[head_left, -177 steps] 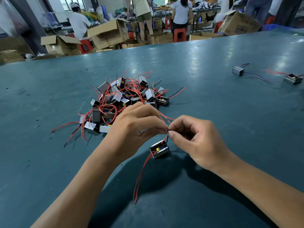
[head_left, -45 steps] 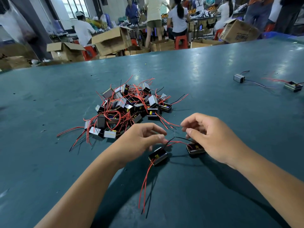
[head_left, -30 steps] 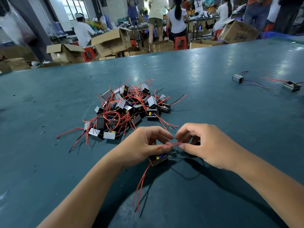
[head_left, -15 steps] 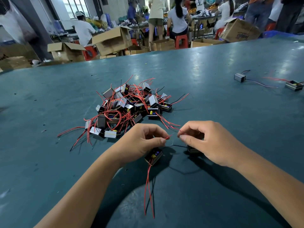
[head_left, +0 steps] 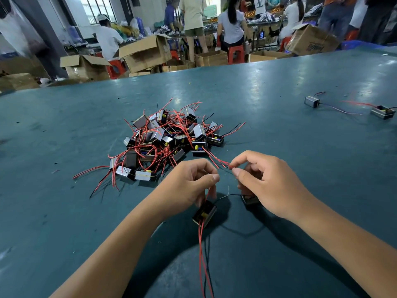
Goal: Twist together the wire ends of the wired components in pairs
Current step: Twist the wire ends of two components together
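My left hand (head_left: 189,186) pinches a red wire that runs down to a small boxed component (head_left: 204,213) hanging just under it, with long red leads trailing toward me. My right hand (head_left: 268,183) pinches the tip of another red wire between thumb and forefinger. Mostly hidden under this hand sits a second component (head_left: 249,200). A black wire with a bare twisted joint (head_left: 226,195) links the two components between my hands. A pile of similar components with red and black wires (head_left: 167,138) lies just beyond my hands.
The green table (head_left: 279,136) stretches far ahead. One joined pair of components (head_left: 312,101) (head_left: 383,111) lies at the far right. Cardboard boxes (head_left: 146,52) and several people stand beyond the table's far edge.
My hands have drawn slightly apart and risen. The left component has swung down and now hangs below my left hand. The black-wire joint is now exposed between the hands.
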Motion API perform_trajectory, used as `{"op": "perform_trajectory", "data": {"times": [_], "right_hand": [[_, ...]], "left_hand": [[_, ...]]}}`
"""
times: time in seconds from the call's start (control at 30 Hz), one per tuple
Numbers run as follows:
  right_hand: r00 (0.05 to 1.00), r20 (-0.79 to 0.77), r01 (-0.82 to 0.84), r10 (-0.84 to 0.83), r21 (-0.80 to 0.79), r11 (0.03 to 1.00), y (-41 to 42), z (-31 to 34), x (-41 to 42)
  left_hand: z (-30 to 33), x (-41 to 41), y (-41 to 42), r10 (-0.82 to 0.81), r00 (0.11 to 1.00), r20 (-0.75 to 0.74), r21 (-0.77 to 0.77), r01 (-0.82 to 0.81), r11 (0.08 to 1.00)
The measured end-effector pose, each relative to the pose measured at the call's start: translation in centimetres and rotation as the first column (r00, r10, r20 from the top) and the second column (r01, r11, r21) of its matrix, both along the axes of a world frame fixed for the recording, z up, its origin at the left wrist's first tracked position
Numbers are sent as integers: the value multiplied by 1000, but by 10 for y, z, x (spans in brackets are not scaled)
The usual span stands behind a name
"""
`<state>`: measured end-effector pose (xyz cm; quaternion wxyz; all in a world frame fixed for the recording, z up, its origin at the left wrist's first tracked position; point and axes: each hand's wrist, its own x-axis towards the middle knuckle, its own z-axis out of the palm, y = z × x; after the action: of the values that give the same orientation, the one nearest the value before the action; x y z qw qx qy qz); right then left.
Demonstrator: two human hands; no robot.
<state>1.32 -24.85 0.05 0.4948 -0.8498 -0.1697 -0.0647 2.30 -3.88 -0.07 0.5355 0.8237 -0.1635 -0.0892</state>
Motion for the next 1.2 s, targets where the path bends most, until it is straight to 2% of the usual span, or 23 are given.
{"op": "perform_trajectory", "data": {"times": [0.1,0.23,0.37,0.5,0.73,1.2], "right_hand": [[998,-54,36,-35,22,999,2,2,-2],[975,-218,72,-40,143,987,5,4,-3],[958,-287,38,-4,113,993,8,2,-3],[941,-338,43,21,180,983,12,4,-6],[955,-297,46,4,163,986,17,4,-7],[976,-194,-74,102,147,986,12,-3,-1]], "left_hand": [[1,-1,1,-5,1000,-20,-8,5,1000],[2,-1,1,2,1000,-14,-19,-3,1000],[2,-1,2,7,1000,-11,3,-7,1000],[0,-1,2,18,1000,-13,-5,-18,1000],[1,-2,0,12,999,32,-71,-10,997],[-7,-1,-3,-69,985,159,15,67,998]]}}
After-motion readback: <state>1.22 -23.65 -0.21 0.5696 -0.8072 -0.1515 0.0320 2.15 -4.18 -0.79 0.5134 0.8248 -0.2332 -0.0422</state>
